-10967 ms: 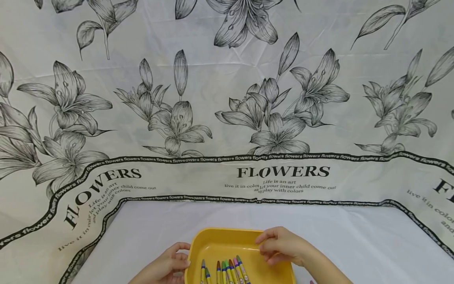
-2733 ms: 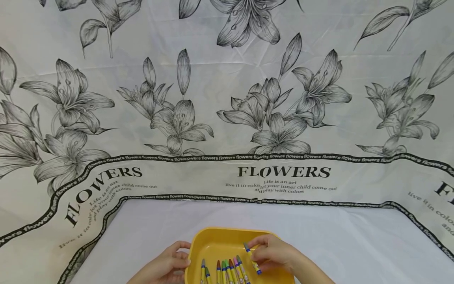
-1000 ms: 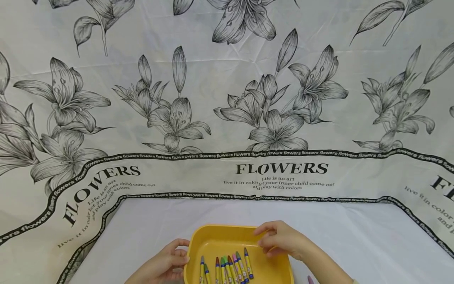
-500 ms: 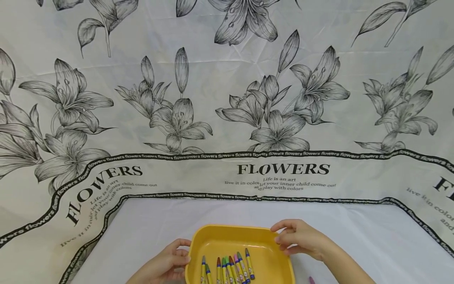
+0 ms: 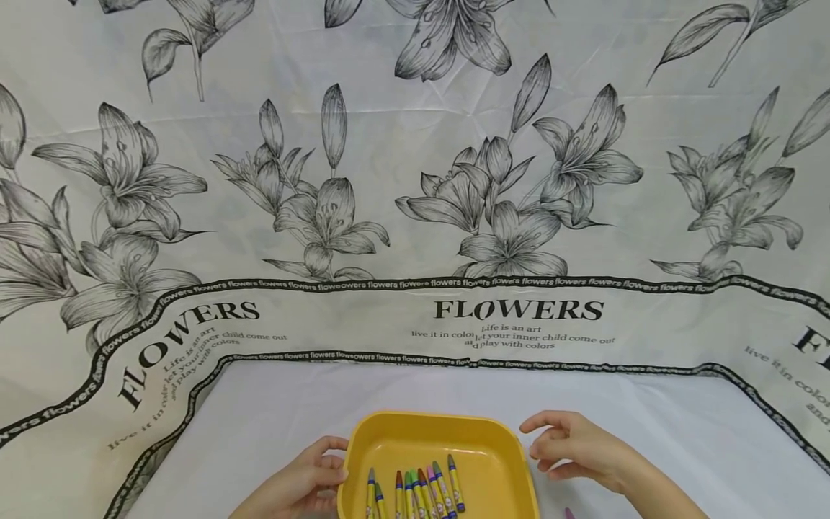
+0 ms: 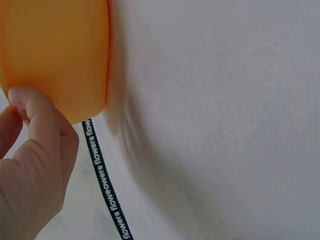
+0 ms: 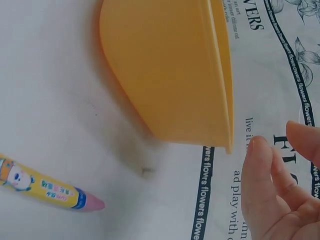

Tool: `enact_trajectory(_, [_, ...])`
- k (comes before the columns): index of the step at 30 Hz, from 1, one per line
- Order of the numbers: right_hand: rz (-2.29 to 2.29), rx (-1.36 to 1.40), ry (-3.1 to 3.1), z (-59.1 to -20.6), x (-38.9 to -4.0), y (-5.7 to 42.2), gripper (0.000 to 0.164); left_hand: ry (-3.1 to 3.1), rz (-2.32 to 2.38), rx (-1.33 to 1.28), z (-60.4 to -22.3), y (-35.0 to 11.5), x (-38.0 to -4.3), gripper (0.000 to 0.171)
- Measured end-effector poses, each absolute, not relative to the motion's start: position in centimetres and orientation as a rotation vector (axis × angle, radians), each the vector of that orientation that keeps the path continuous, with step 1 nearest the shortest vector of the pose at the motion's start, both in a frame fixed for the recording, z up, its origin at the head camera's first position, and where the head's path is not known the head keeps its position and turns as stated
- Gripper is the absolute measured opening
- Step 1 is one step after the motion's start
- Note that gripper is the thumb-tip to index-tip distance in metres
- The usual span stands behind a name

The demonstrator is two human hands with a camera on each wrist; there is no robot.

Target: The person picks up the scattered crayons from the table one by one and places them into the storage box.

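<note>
A yellow plastic tray (image 5: 415, 436) stands on the white cloth at the bottom of the head view. My left hand (image 5: 303, 477) holds its left side, fingertips at the rim; the left wrist view shows a finger against the tray's outer wall (image 6: 57, 55). Inside lie several yellow-wrapped crayons, a grey-green crayon (image 5: 456, 484) at the right end of the row and a grey-tipped crayon (image 5: 371, 496) at the left. To the right of the tray, my right hand (image 5: 586, 448) hovers with loosely bent fingers, holding nothing. A pink crayon (image 7: 52, 190) lies on the cloth below it.
White cloth (image 5: 687, 432) covers the table. Behind it and at both sides hangs a flower-printed fabric (image 5: 363, 324) with black lettered bands. The tray's near end is cut off by the frame.
The grey-green crayon my right hand held earlier now lies at the row's right end. That hand has moved right, out past the tray's rim. My left hand stays put.
</note>
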State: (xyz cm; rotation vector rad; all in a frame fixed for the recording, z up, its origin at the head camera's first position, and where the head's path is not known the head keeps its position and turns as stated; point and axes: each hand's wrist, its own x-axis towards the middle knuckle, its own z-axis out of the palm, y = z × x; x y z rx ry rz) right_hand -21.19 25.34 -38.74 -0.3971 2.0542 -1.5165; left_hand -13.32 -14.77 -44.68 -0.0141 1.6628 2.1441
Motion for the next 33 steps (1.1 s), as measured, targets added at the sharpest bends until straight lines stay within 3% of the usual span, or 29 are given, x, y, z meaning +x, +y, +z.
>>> enact_trajectory(33, [-1.511, -0.428, 1.935, -42.7, -19.2, 30.9, 0.031, 1.713, 2.099, 0.012, -44.7, -14.7, -13.5, 0.045])
